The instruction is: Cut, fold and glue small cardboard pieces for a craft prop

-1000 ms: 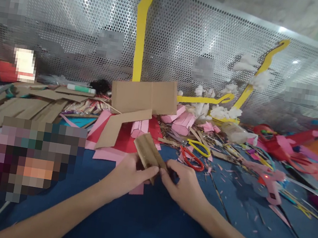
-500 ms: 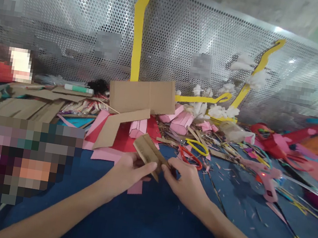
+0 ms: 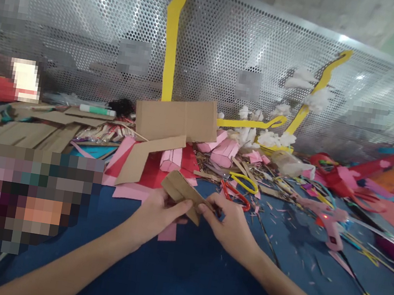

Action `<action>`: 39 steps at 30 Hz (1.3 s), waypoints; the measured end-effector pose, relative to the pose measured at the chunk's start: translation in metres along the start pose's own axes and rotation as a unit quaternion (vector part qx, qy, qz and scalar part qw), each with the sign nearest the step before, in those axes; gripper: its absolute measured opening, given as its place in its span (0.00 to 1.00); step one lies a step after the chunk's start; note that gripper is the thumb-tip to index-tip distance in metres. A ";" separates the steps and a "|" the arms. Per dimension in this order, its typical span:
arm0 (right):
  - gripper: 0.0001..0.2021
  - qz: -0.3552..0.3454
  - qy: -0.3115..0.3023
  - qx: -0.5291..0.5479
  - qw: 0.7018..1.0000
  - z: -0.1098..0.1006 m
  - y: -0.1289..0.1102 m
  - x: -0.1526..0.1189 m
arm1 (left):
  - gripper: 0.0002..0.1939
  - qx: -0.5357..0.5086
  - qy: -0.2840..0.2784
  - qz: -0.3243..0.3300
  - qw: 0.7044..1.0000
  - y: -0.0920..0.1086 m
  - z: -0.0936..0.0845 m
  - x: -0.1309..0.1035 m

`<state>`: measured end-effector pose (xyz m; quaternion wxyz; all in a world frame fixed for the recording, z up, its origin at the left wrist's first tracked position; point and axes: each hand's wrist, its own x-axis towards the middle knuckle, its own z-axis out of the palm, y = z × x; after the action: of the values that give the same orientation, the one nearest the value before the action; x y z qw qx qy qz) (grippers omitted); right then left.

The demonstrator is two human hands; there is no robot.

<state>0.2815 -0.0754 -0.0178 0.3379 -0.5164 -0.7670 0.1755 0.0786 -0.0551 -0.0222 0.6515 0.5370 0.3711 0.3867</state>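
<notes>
A small folded piece of brown cardboard point(image 3: 180, 188) is held between both hands, above the blue tabletop point(image 3: 175, 283). My left hand point(image 3: 160, 211) grips its lower left side, thumb on top and fingers partly hidden underneath. With thumb and fingers, my right hand point(image 3: 225, 217) pinches its right end. Just beyond the piece lie red paper point(image 3: 153, 173), an angled cardboard strip point(image 3: 133, 162) and a small pink paper box point(image 3: 171, 159). Red-handled scissors point(image 3: 236, 196) and yellow-handled scissors point(image 3: 246, 182) rest past my right hand.
A pink glue gun point(image 3: 333, 221) with a cord lies at the right among paper scraps. A larger cardboard panel point(image 3: 179, 119) stands at the back before a perforated metal screen point(image 3: 216, 46). Cardboard sheets point(image 3: 26, 138) are piled at the left. A pink paper piece point(image 3: 167, 231) lies below my hands.
The cardboard piece has tilted, its left end lower and flatter, its fold closed further. My right thumb has shifted slightly left onto it. Both hands stay in nearly the same place.
</notes>
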 end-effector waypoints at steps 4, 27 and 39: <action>0.09 -0.020 0.014 -0.007 1.000 0.001 0.000 -0.002 | 0.13 0.039 0.051 0.039 0.997 -0.002 -0.004 0.004; 0.08 -0.154 0.047 0.033 0.986 -0.003 -0.001 -0.007 | 0.08 0.194 -0.028 0.206 0.959 0.021 -0.021 0.000; 0.16 -0.132 0.061 0.070 0.987 -0.006 -0.001 -0.007 | 0.10 0.246 -0.040 0.174 0.953 0.024 -0.018 -0.004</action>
<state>0.2863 -0.0826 -0.0153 0.4399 -0.3955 -0.7921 0.1504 0.0587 -0.0484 -0.0009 0.4357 0.7519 0.3293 0.3693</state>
